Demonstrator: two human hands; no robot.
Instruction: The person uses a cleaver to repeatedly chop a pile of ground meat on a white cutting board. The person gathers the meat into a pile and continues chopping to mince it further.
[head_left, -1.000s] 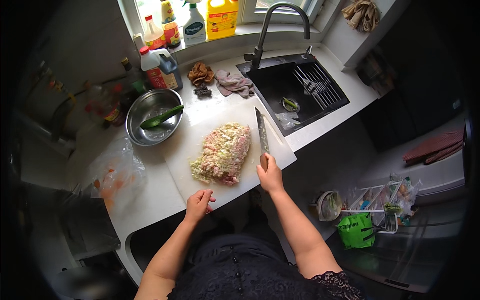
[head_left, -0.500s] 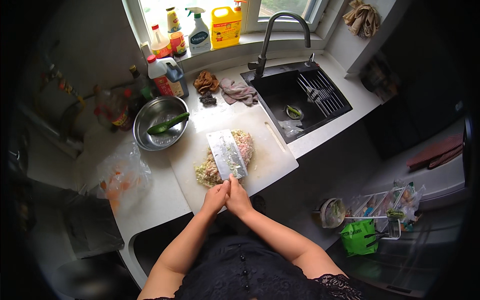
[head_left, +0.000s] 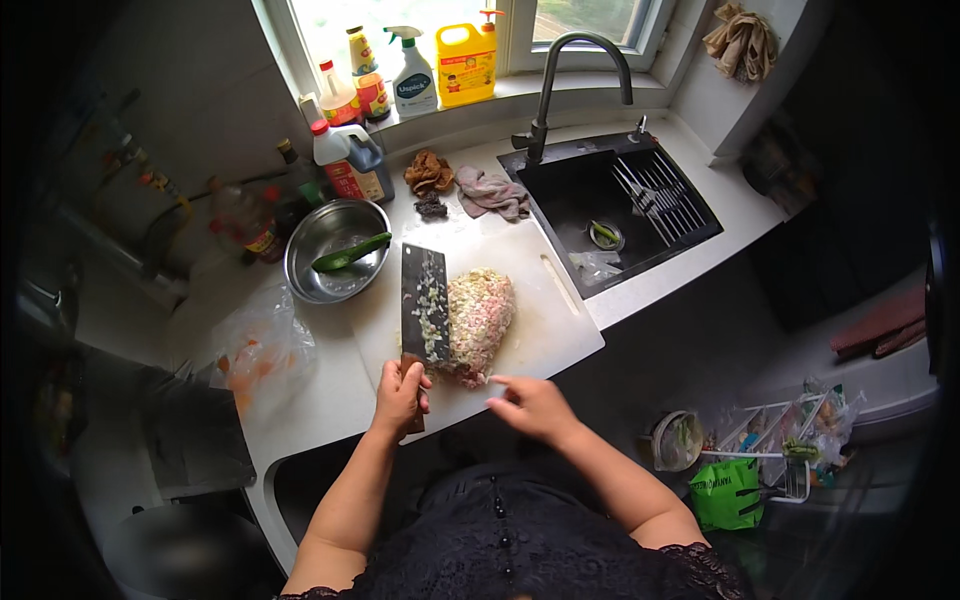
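My left hand [head_left: 400, 398] grips the brown wooden handle of a cleaver [head_left: 425, 300]. Bits of chopped filling cling to its broad dark blade, which stands along the left side of a mound of pink and pale green mince [head_left: 480, 320]. That mound lies on a white cutting board [head_left: 540, 330]. Just off the mound's near end is my right hand [head_left: 537, 408], its index finger stretched toward a small scrap and its thumb apart; it holds nothing I can see.
Left of the board sit a steel bowl [head_left: 335, 285] with a cucumber [head_left: 350, 253] and a plastic bag [head_left: 262, 340] of orange pieces. Behind are a rag [head_left: 490, 193] and a sauce jug [head_left: 350, 165]. A black sink [head_left: 570, 200] with a tall faucet [head_left: 548, 90] is at right.
The cleaver has gone from lying over the mince under both hands to the mound's left side, in my left hand alone. My right hand has come away to the right. The mound looks more compact.
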